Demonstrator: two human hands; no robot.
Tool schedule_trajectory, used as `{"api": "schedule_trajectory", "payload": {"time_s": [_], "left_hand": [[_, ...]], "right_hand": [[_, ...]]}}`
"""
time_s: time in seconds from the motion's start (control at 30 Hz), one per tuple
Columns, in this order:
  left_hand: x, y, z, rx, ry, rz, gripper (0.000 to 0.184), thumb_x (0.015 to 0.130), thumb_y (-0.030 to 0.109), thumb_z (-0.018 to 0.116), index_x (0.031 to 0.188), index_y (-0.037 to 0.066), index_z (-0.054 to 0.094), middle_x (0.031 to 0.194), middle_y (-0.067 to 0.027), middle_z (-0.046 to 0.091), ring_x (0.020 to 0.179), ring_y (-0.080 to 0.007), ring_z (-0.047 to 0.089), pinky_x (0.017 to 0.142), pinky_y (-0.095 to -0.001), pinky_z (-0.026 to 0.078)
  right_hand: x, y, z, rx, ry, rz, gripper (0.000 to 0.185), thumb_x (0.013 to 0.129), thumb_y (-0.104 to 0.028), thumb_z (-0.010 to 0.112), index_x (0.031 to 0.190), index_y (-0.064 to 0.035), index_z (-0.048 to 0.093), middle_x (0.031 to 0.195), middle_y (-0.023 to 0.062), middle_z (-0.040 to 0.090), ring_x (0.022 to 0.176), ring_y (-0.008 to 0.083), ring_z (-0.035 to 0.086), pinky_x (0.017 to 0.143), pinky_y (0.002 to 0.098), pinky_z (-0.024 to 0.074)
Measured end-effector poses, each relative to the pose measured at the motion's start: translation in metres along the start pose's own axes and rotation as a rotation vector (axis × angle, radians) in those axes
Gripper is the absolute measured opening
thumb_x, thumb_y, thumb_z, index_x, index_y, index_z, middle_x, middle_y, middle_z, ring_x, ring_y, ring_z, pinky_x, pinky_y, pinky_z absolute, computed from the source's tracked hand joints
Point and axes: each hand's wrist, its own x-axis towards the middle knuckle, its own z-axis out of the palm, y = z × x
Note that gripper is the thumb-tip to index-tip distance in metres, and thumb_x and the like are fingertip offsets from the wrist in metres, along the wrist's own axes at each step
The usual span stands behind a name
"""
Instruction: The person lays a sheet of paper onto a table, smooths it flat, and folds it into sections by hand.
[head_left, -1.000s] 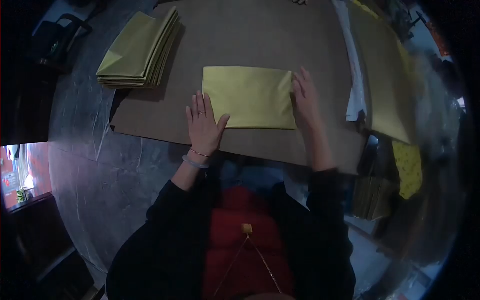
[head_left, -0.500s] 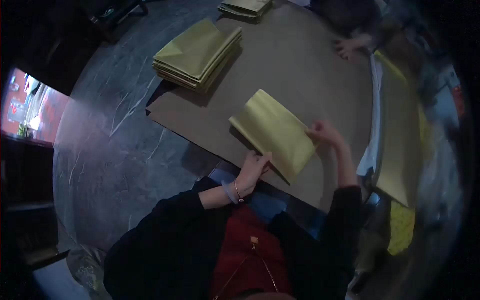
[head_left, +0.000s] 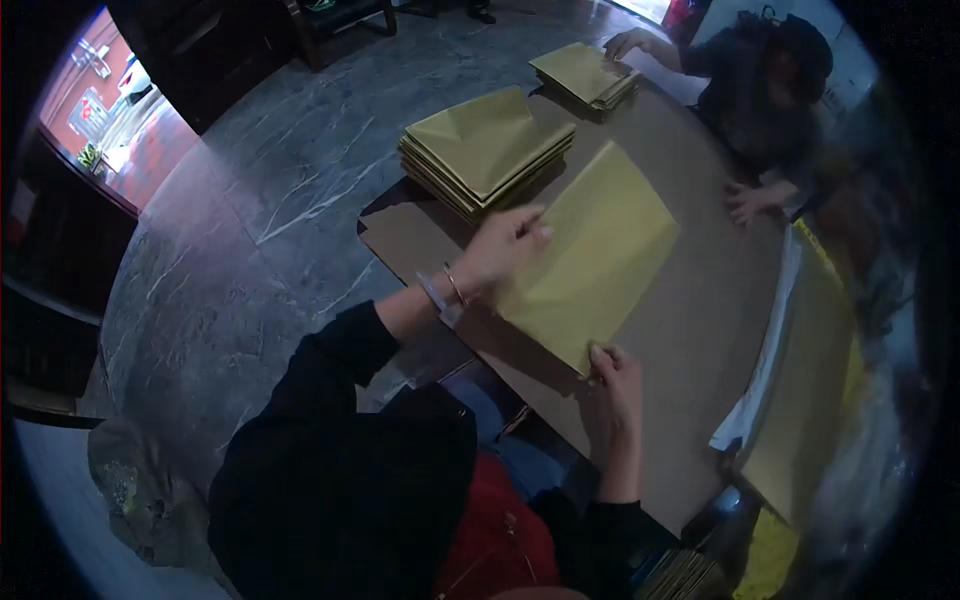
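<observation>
A folded sheet of yellow paper (head_left: 605,250) is raised at a tilt over the brown tabletop between my two hands. My left hand (head_left: 505,248), slightly blurred and with bracelets at the wrist, is closed at the paper's left edge. My right hand (head_left: 618,385) pinches the near lower corner between thumb and fingers. Just beyond my left hand lies a thick stack of similar folded yellow papers (head_left: 485,145).
Across the table a co-worker (head_left: 765,85) has one hand on a second yellow stack (head_left: 580,72) and the other on the brown tabletop (head_left: 690,400). Large yellow sheets (head_left: 810,370) lie along the right side. Folded papers (head_left: 685,578) show at the bottom edge.
The yellow paper has been lifted and turned toward the far stack. My left hand has moved up and forward; my right hand has shifted to the near corner. The view has tilted up.
</observation>
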Motion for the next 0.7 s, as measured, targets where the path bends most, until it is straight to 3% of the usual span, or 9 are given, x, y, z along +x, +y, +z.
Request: {"api": "schedule_trajectory", "payload": {"time_s": [0.07,0.13,0.2,0.3,0.33,0.43,0.57,0.63,0.7], "left_hand": [[0.035,0.031,-0.044,0.16,0.09,-0.065,0.041,0.091,0.021,0.059,0.123,-0.003,0.052,0.101,-0.0042,0.063,0.093,-0.0114,0.057,0.082,-0.0264,0.048],[0.072,0.045,-0.087,0.322,0.07,0.076,0.043,0.091,0.021,0.058,0.124,-0.004,0.051,0.104,-0.0064,0.063,0.094,-0.0122,0.058,0.082,-0.0267,0.048],[0.113,0.047,-0.126,0.328,0.004,-0.006,0.039,0.09,0.021,0.059,0.121,-0.002,0.055,0.104,-0.0066,0.064,0.093,-0.0127,0.058,0.081,-0.0278,0.048],[0.165,0.014,-0.173,0.599,0.033,0.119,0.028,0.085,0.018,0.06,0.107,0.002,0.065,0.095,-0.0085,0.068,0.087,-0.0193,0.063,0.079,-0.0322,0.048],[0.175,-0.011,-0.187,0.718,0.035,0.066,0.028,0.084,0.019,0.061,0.106,0.004,0.066,0.093,-0.0092,0.068,0.086,-0.0224,0.063,0.079,-0.0336,0.048],[0.172,-0.029,-0.189,0.886,0.113,0.002,0.028,0.079,0.023,0.064,0.103,0.008,0.068,0.09,-0.0118,0.068,0.083,-0.0309,0.063,0.077,-0.037,0.049],[0.18,-0.051,-0.203,0.958,0.055,0.041,0.031,0.079,0.023,0.063,0.106,0.009,0.067,0.093,-0.0156,0.066,0.09,-0.032,0.062,0.079,-0.0386,0.048],[0.188,-0.065,-0.21,0.991,0.058,0.326,0.032,0.081,0.021,0.061,0.11,0.007,0.065,0.098,-0.0175,0.065,0.095,-0.0341,0.059,0.083,-0.0402,0.047],[0.172,-0.043,-0.195,1.056,0.049,0.311,0.033,0.082,0.019,0.06,0.111,0.004,0.063,0.101,-0.0175,0.064,0.097,-0.0355,0.058,0.085,-0.0416,0.046]], "right_hand": [[0.043,-0.007,0.03,-0.107,-0.045,-0.197,0.026,0.089,-0.021,0.061,0.101,0.0023,0.059,0.077,0.0051,0.062,0.062,0.0101,0.056,0.055,0.0239,0.0445],[0.057,-0.05,0.079,-0.01,-0.043,-0.247,0.027,0.091,-0.025,0.059,0.094,0.0015,0.06,0.072,0.0045,0.061,0.061,0.0098,0.06,0.054,0.0211,0.0432],[0.086,-0.071,0.111,-0.001,-0.089,-0.373,0.028,0.091,-0.026,0.059,0.091,0.0019,0.059,0.072,0.0051,0.061,0.06,0.0104,0.062,0.052,0.0218,0.0437],[0.146,-0.076,0.149,-0.041,-0.076,-0.352,0.031,0.091,-0.029,0.058,0.088,0.0019,0.059,0.07,0.0043,0.061,0.057,0.0097,0.06,0.048,0.0231,0.043],[0.162,-0.071,0.157,-0.114,-0.115,-0.31,0.034,0.092,-0.031,0.057,0.085,0.0019,0.059,0.066,0.0041,0.06,0.055,0.0099,0.059,0.046,0.0243,0.0426],[0.173,-0.062,0.166,-0.245,-0.108,-0.328,0.039,0.092,-0.035,0.055,0.079,0.0014,0.06,0.059,0.0043,0.057,0.05,0.0107,0.056,0.044,0.0268,0.042],[0.172,-0.056,0.168,-0.327,-0.061,-0.372,0.042,0.093,-0.036,0.053,0.074,0.0001,0.06,0.054,0.0047,0.054,0.045,0.0122,0.053,0.044,0.029,0.0422],[0.167,-0.056,0.169,-0.306,-0.061,-0.379,0.042,0.093,-0.036,0.053,0.074,-0.0001,0.06,0.055,0.0045,0.054,0.045,0.0121,0.052,0.044,0.029,0.0422],[0.158,-0.06,0.169,-0.238,-0.07,-0.333,0.042,0.095,-0.036,0.051,0.074,-0.0003,0.059,0.057,0.0043,0.055,0.049,0.0123,0.054,0.047,0.0289,0.0433]]}}
